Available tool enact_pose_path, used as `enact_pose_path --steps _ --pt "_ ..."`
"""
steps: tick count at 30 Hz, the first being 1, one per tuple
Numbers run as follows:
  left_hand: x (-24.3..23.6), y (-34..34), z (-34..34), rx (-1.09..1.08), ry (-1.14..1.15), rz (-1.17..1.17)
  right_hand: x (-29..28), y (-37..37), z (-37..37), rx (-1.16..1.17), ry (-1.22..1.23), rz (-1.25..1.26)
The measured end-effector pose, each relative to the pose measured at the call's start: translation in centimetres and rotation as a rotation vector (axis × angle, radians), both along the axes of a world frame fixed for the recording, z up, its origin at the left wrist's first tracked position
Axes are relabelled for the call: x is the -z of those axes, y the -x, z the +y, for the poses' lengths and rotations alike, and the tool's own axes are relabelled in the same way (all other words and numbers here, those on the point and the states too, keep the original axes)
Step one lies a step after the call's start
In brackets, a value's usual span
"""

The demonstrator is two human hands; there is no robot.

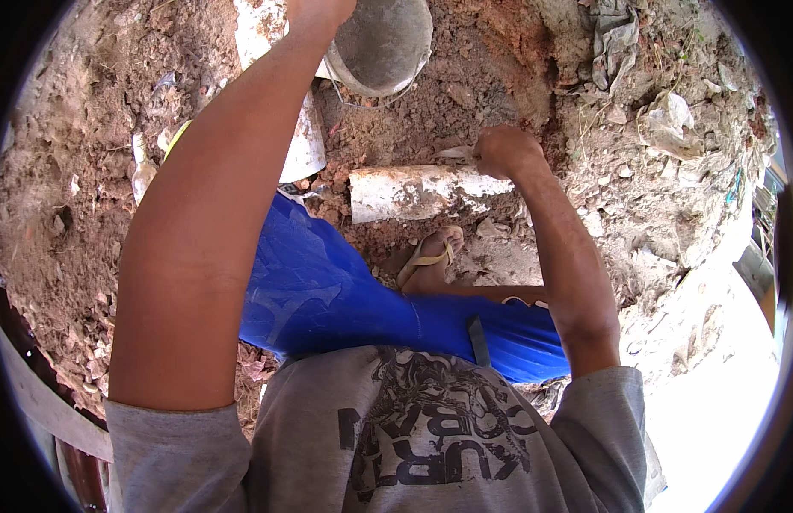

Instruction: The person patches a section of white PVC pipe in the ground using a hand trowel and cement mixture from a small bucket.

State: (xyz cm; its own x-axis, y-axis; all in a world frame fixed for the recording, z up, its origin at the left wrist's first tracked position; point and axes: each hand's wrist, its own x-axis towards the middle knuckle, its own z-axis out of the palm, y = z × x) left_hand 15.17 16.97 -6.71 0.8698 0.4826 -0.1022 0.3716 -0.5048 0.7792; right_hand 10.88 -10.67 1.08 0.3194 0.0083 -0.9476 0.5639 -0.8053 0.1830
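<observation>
At the top edge of the head view my left hand [321, 10] is partly cut off, beside a grey bucket [381, 47] with a thin wire handle. Its fingers do not show. My right hand [506, 152] is closed just above the right part of a dirt-stained white pipe [414, 193] lying crosswise on the soil. A pale, thin piece [455, 154] sticks out leftward from that fist; I cannot make out what it is. A second white pipe [304, 152] runs up and away behind my left forearm, which hides part of it.
Loose brown soil [80, 197] with stones and debris surrounds me. My sandalled foot [432, 256] is just behind the crosswise pipe. Crumpled plastic [615, 38] lies at the far right, with a pale bag [670, 124] nearer. A bottle-like object [143, 171] lies left of my arm.
</observation>
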Motion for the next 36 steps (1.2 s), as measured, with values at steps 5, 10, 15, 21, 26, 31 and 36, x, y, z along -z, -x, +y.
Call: enact_pose_path --steps 5,10,15,21,26,31,36 --pt "-0.8 -0.3 2.2 -0.037 0.022 0.06 -0.3 5.7 -1.5 -0.015 -0.174 -0.191" --pt "-3.0 -0.7 1.0 -0.049 0.047 0.102 0.9 15.4 -6.7 -0.094 -0.275 -0.585" --pt "-2.2 -0.9 1.4 -0.072 0.001 0.091 -1.5 11.1 -6.6 0.326 -0.591 -0.655" --pt "-0.9 -0.6 1.9 -0.076 -0.001 0.045 -5.6 6.8 -3.6 0.272 -0.506 -0.621" --pt "-0.1 -1.1 0.4 -0.055 -0.036 0.022 -1.4 5.6 -3.0 0.062 -0.314 -0.343" --pt "4.3 -1.5 4.6 0.079 -0.227 0.079 -7.8 2.9 -1.6 0.357 -0.536 -0.718" --pt "3.0 -2.8 5.0 0.022 -0.156 0.124 -8.2 5.9 -2.6 0.215 -0.545 -0.6"
